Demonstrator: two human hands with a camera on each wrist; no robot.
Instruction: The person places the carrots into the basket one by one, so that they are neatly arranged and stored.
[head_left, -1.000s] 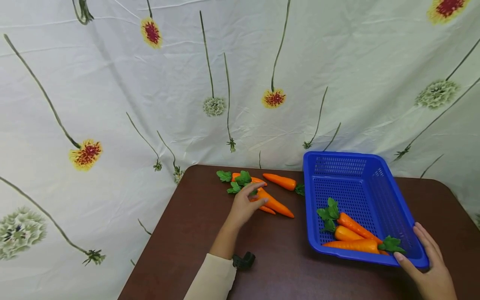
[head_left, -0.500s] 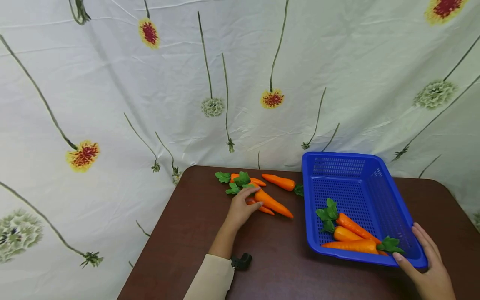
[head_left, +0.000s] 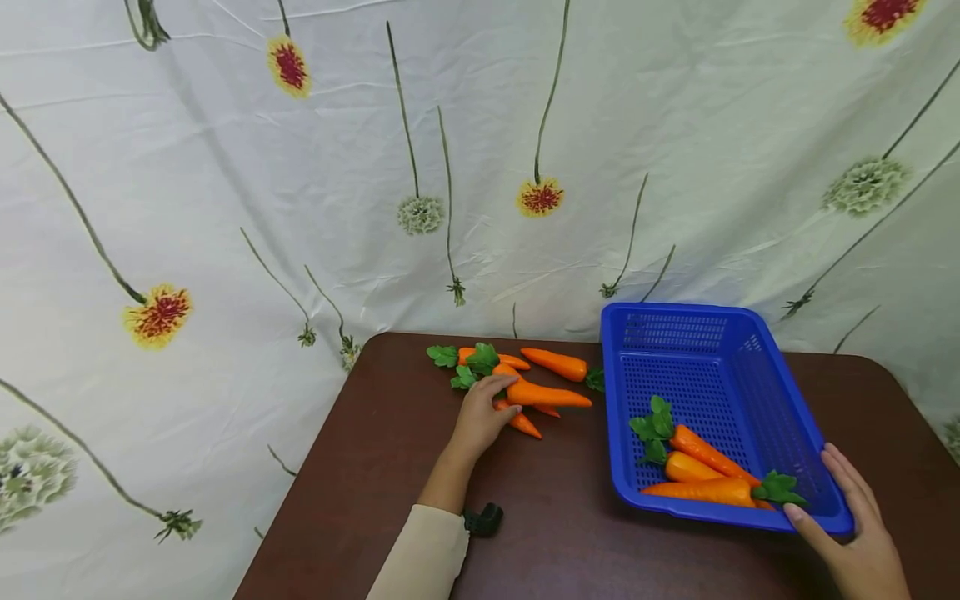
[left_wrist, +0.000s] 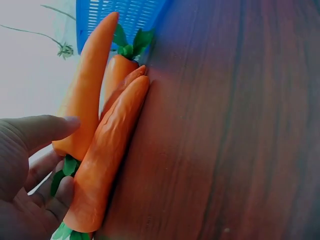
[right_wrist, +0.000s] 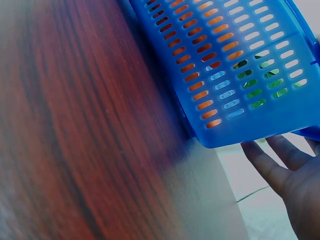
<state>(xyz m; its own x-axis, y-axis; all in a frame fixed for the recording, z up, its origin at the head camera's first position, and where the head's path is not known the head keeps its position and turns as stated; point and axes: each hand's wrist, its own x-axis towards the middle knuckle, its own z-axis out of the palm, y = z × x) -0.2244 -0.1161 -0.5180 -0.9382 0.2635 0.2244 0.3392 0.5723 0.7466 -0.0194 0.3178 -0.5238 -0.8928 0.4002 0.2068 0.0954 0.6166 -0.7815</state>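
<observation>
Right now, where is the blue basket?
In the head view, the blue basket sits right of centre on the table, the right hand at its near right corner, loose carrots to its left.

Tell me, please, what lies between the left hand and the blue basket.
In the head view, the held carrot, parts of other carrots, and some bare brown tabletop.

Hd: fwd/down, far | L wr: close, carrots [left_wrist: 111, 150] | R wr: close, bskt [right_wrist: 245, 131] side | 3 share bskt
</observation>
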